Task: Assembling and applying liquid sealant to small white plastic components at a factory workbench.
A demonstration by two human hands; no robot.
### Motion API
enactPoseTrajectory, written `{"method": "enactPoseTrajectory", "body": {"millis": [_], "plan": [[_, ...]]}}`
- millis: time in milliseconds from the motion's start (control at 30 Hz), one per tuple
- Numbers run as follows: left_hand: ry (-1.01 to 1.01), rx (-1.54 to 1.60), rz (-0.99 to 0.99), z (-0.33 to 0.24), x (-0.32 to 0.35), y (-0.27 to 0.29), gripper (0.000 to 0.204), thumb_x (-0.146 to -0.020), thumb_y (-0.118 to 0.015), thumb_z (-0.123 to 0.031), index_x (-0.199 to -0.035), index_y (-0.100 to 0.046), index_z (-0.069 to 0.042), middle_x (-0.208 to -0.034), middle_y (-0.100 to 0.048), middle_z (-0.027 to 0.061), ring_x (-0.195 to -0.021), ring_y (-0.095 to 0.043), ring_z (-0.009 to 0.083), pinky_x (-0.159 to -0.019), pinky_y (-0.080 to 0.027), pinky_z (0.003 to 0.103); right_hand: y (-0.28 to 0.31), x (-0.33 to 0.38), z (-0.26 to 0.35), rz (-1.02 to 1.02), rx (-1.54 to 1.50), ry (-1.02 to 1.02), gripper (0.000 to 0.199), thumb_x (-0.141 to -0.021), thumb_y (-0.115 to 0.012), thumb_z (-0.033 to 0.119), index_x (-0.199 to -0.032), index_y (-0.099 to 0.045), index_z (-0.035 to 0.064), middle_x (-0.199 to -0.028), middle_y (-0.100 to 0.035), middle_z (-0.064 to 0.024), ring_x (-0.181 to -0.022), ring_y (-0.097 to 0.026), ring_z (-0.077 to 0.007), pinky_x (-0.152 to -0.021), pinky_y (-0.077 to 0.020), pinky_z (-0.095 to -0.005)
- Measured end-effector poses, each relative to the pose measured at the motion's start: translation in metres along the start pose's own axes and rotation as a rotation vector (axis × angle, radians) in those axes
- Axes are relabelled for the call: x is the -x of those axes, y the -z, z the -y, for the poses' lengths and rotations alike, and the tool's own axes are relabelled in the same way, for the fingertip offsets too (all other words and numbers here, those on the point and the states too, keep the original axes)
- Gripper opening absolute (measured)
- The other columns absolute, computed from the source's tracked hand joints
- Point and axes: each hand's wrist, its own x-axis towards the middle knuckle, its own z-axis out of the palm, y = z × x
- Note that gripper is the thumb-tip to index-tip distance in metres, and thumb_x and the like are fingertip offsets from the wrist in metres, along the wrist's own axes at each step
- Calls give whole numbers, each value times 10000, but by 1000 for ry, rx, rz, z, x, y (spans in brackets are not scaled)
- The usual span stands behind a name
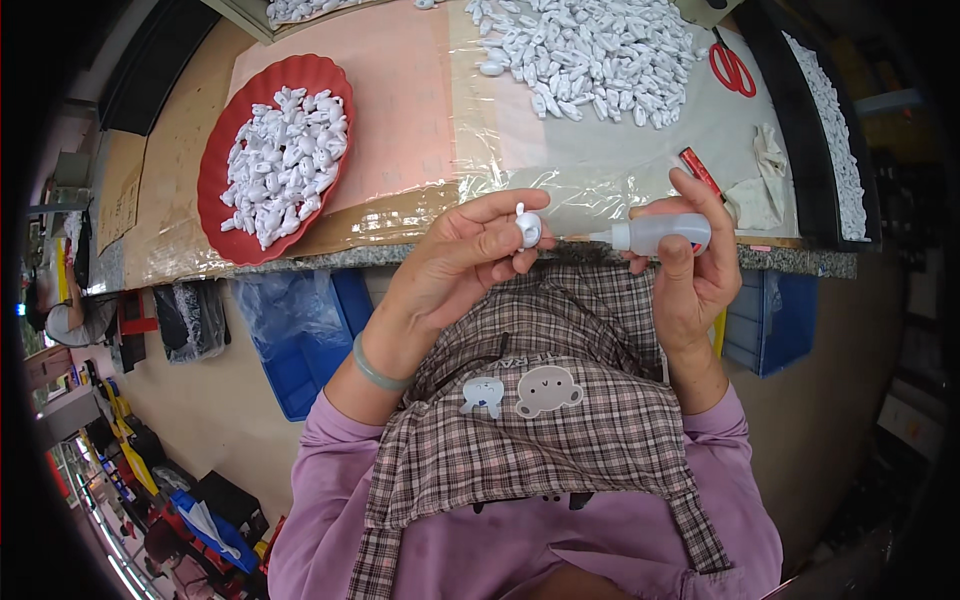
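Observation:
Between the thumb and fingers of my left hand (470, 245) is a small white plastic figure piece (528, 228) with a round hollow and a thin prong on top. My right hand (695, 265) grips a small translucent squeeze bottle (665, 235) lying sideways. Its narrow nozzle points left toward the white piece, with a gap between them. Both hands are over the near edge of the worktable. A red scalloped plate (212, 190) at the left holds many similar white pieces. A large heap of small white parts (605, 60) lies at the far middle.
Red-handled scissors (733, 70) lie at the far right. Nearer are a red tube-shaped item (702, 172) and a crumpled whitish cloth (765, 175). A black tray (800, 130) with white parts borders the right. Blue bins (290, 370) stand under the table.

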Motion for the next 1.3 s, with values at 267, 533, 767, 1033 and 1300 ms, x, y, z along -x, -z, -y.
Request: {"method": "enactPoseTrajectory", "body": {"millis": [267, 533, 767, 1033, 1300], "plan": [[24, -2, -16, 1, 2, 3, 340, -901, -599, -82, -1218, -566, 37, -1050, -651, 151, -840, -628, 135, -739, -524, 207, 0, 1, 2, 45, 124, 9, 504, -946, -558, 315, -1290, -440, -34, -898, -619, -127, -655, -559, -120, -560, -448, -232], [23, 0, -9, 0, 4, 4, 337, -918, -569, -80, -1223, -549, 60, -1076, -643, 168, -880, -647, 169, -811, -543, 244, 1, 3, 5, 74, 179, -2, 462, -953, -552, 280, -1278, -453, -34, -904, -624, -126, -664, -564, -117, -573, -456, -229], [35, -1, 12, 2, 4, 5, 332, -917, -567, -77, -1219, -552, 61, -1062, -645, 163, -877, -651, 169, -803, -549, 243, 4, 3, 3, 118, 181, -2, 456, -947, -563, 273, -1270, -460, -33, -916, -624, -124, -676, -569, -115, -578, -457, -227], [63, 2, 1, 4, 3, 6, 322, -914, -573, -80, -1207, -561, 51, -1052, -647, 169, -870, -657, 177, -806, -553, 246, 4, 3, 3, 132, 178, -21, 443, -945, -568, 256, -1266, -464, -31, -929, -628, -131, -691, -575, -120, -583, -461, -227], [73, 12, 36, 7, 1, 5, 299, -914, -587, -104, -1174, -568, 43, -1064, -641, 201, -933, -672, 235, -822, -568, 265, 4, 5, 1, 115, 272, 93, 412, -948, -561, 230, -1255, -477, -30, -948, -634, -138, -696, -576, -120, -578, -470, -229]]}}
